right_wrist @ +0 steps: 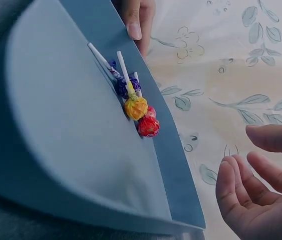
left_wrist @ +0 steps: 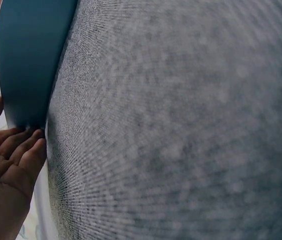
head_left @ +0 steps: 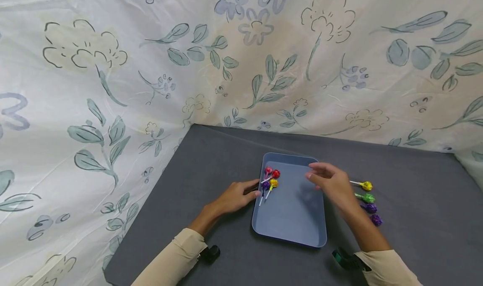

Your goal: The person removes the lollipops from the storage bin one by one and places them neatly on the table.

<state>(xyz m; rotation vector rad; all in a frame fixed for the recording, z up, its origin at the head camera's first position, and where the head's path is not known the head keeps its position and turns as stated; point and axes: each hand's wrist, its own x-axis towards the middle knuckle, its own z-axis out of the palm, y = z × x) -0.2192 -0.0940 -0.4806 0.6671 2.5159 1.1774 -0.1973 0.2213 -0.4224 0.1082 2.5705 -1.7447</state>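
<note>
My left hand (head_left: 235, 198) holds the left rim of a blue-grey tray (head_left: 290, 231); in the left wrist view its fingers (left_wrist: 31, 145) press the outer wall. Several wrapped lollipops lie inside along that side: a pink one (head_left: 268, 170), a red one (head_left: 276, 174), a purple one (head_left: 266, 185) and a yellow one (head_left: 273, 183). Over the tray's far right part hovers my right hand (head_left: 332, 183), fingers loosely bent, with nothing in them. In the right wrist view the right hand (right_wrist: 265, 185) is apart from the lollipops.
Right of the tray, on the dark grey table (head_left: 422, 202), lie a yellow lollipop (head_left: 367, 185), a green one (head_left: 368, 198) and two purple ones (head_left: 371, 208), partly behind the right forearm. A flowered cloth (head_left: 264, 68) hangs behind and at the left.
</note>
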